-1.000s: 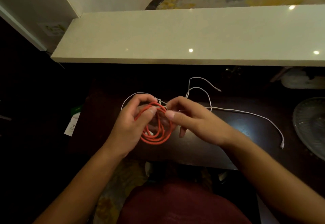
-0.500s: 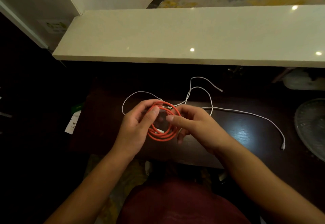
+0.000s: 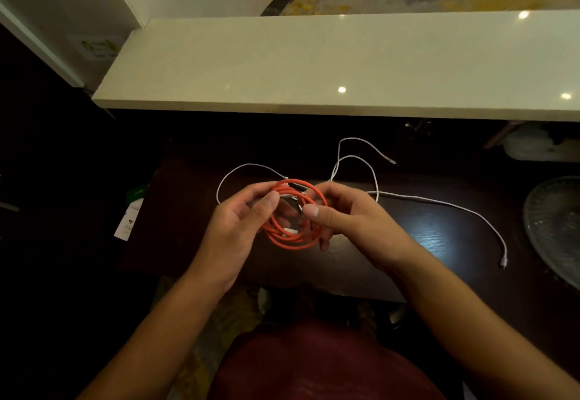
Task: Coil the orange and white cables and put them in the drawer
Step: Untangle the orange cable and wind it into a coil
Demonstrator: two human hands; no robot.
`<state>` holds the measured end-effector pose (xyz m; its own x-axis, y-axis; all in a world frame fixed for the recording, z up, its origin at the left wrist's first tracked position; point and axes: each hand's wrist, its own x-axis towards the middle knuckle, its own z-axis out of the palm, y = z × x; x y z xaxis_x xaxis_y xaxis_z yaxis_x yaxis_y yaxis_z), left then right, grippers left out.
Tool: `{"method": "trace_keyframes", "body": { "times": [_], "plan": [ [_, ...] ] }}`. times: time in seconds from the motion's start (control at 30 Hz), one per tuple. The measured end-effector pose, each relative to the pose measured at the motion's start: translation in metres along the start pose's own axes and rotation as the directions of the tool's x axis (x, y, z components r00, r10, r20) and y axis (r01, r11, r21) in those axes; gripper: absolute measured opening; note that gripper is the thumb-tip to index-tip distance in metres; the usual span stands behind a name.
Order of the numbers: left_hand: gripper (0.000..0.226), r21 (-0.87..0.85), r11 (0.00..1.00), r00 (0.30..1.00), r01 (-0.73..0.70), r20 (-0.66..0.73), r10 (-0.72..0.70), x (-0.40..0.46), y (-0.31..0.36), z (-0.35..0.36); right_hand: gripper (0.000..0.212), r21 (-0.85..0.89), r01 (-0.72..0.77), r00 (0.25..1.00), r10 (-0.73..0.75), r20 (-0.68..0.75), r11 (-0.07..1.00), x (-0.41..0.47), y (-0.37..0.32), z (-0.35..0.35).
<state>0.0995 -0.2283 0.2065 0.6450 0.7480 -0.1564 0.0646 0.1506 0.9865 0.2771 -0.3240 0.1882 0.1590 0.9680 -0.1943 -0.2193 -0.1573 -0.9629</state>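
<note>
Both hands hold orange cable coil above dark counter.

Left hand (image 3: 241, 224) and right hand (image 3: 351, 217) each pinch opposite sides of the orange cable (image 3: 293, 241), wound in several round loops, coil face toward camera, white plug tips inside. White cable (image 3: 439, 203) lies uncoiled on the counter (image 3: 408, 249) behind and right of the coil, long run trailing rightward.

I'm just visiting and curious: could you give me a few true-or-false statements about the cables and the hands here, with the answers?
1. Both hands hold the orange cable. True.
2. The orange cable lies stretched out straight. False: it is wound into loops.
3. The white cable is neatly coiled. False: it lies loose across the dark table.
4. The right hand grips the white cable. False: it holds the orange coil, as does the left hand.
5. A pale shelf sits beyond the table. True.
</note>
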Motion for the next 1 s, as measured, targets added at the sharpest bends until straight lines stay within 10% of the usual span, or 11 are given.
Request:
{"method": "trace_keyframes", "body": {
  "times": [0.53,1.0],
  "plan": [
    [0.03,-0.297,0.953,0.997,0.066,-0.012,-0.073,-0.003,-0.002,0.002,0.038,-0.085,0.046,0.998,-0.049,-0.027,0.995,-0.006,-0.002,0.001],
    [0.025,0.103,0.977,0.967,0.189,-0.192,-0.167,-0.008,-0.024,-0.041,0.024,-0.142,-0.071,0.997,0.073,0.01,0.987,0.032,0.025,0.032]
  ]
}}
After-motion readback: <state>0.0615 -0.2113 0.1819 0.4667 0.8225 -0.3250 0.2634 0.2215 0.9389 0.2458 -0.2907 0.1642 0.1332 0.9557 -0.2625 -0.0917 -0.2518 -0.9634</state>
